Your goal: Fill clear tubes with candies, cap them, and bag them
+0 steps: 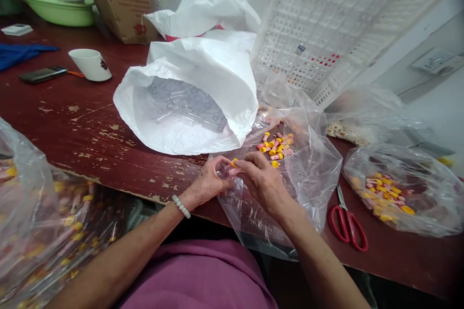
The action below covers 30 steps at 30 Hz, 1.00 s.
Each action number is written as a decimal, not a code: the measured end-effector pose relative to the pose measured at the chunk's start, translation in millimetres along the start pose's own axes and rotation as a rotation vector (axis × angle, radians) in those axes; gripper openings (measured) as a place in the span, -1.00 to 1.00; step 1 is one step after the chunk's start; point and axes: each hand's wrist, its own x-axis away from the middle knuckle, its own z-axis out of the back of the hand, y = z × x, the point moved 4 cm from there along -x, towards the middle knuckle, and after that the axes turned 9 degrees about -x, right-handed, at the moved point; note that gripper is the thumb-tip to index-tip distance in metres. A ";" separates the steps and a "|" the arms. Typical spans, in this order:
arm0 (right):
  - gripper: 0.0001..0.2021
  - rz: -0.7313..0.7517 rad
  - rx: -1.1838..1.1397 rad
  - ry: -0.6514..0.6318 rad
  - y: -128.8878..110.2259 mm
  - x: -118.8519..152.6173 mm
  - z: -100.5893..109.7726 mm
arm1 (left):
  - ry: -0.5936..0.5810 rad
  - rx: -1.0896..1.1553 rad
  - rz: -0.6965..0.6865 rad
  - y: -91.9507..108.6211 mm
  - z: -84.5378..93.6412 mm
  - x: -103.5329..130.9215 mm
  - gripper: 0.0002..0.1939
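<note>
My left hand (210,179), a pale bead bracelet on its wrist, is closed around a clear plastic tube (222,169), largely covered by the fingers. Close against it, my right hand (263,178) pinches a small yellow-capped piece (235,161) with a pink-and-white body at the tube. How far the piece sits in the tube cannot be made out. Just beyond the hands, several loose yellow-capped pieces (274,146) lie on a clear plastic bag (308,174). A white sack (232,77), its mouth gaping toward me, contains many clear tubes (188,104).
Red-handled scissors (348,227) lie at right beside another clear bag (431,207) of yellow-capped pieces. A white plastic crate (326,24) leans behind. Filled tubes (72,236) fill a bag at lower left. A white cup (90,65), a phone (43,74) and a cardboard box (119,0) stand farther back.
</note>
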 end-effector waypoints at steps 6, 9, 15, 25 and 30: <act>-0.63 -0.111 -0.085 0.217 -0.6 6.2 -6.5 | 0.027 0.043 0.047 -2.9 1.0 0.0 -0.59; -0.56 -0.111 -0.092 0.136 -2.9 8.7 -23.3 | 0.024 0.094 0.050 -9.7 -0.1 -2.1 -0.58; -0.64 -0.165 -0.034 0.067 44.0 -11.6 -12.0 | 0.022 0.240 0.125 -22.3 4.2 -9.5 -0.52; -0.70 -0.502 0.558 -0.263 160.6 -26.0 -14.8 | 0.005 0.361 0.098 -21.8 12.7 -6.1 -0.45; -0.73 -0.415 0.353 0.088 154.9 -16.6 -4.6 | 0.019 0.235 0.097 -20.4 10.5 -6.3 -0.46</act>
